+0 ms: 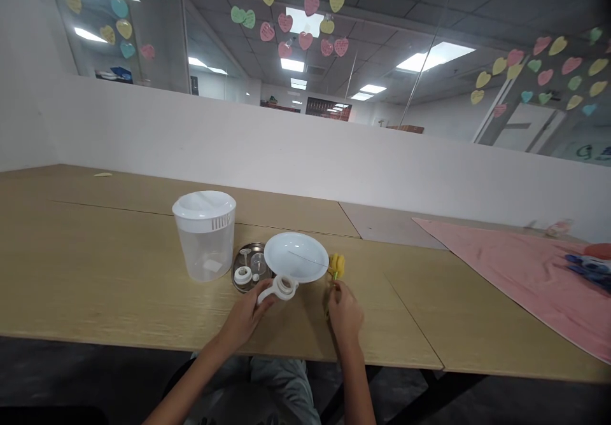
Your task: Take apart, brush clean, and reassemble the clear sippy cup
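My left hand is closed on the handle of a white plastic ring with a round opening. It holds the ring just in front of a white bowl. To the right of the bowl, the fingers of my right hand pinch the green stem of a yellow-headed tool, whose exact kind I cannot make out. A thin line crosses the bowl toward the yellow head. Left of the bowl, a round metal tray carries a white ring, a clear dome-shaped piece and other small white parts.
A tall translucent bucket with a white rim stands left of the tray. On the right, a pink cloth covers part of the wooden table, with blue items on it. A low white wall with glass above rises behind.
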### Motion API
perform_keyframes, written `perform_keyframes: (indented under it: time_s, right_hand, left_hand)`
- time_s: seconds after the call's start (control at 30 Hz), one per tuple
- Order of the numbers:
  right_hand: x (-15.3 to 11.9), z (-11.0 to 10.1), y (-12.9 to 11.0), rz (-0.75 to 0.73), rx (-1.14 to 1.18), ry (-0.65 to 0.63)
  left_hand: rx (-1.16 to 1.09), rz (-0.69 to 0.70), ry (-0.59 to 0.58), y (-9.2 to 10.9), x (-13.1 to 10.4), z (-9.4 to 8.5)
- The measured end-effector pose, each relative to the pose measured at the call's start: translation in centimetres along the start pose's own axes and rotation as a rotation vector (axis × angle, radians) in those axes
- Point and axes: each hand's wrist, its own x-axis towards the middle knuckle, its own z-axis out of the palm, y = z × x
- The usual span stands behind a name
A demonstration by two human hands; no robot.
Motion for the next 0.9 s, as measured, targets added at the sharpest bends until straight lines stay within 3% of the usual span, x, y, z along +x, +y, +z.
perform_keyframes:
  time_s: [0.13, 0.33, 0.5, 0.57, 0.6, 0.7, 0.9]
  right_hand:
    - [1.5, -0.8, -1.1, 0.133, 0.087, -0.02]
    - [4.4, -0.1, -3.1, 0.057, 0.181, -0.122]
    - [5.3, -0.1, -3.8, 0.05, 0.192, -0.11]
    - [5.7, -0.3, -4.1, 0.033, 0.247, -0.114]
    - [6.0, -0.3, -4.3, 0.016, 0.288, -0.125]
    - [7.0, 0.1, -5.7, -0.052, 0.44, -0.202]
    - [8.1, 2.2, -8.4, -0.124, 0.714, -0.422]
  left_hand:
    - [0.044, -0.061, -0.047, -0.3, -0.4, 0.0]
    - [0.071, 0.054, -0.04, 0.4, -0.5, 0.2]
    - [0.141, 0.084, 0.196, 0.3, 0.3, -3.2]
    - [0.27, 0.067, 0.281, -0.1, 1.4, -4.9]
    - [0.373, 0.05, 0.267, -0.2, 2.1, -5.6]
    - [0.675, -0.003, 0.083, -0.8, 4.5, -6.2]
    - [0.862, -0.054, -0.025, -2.1, 7.0, -4.1]
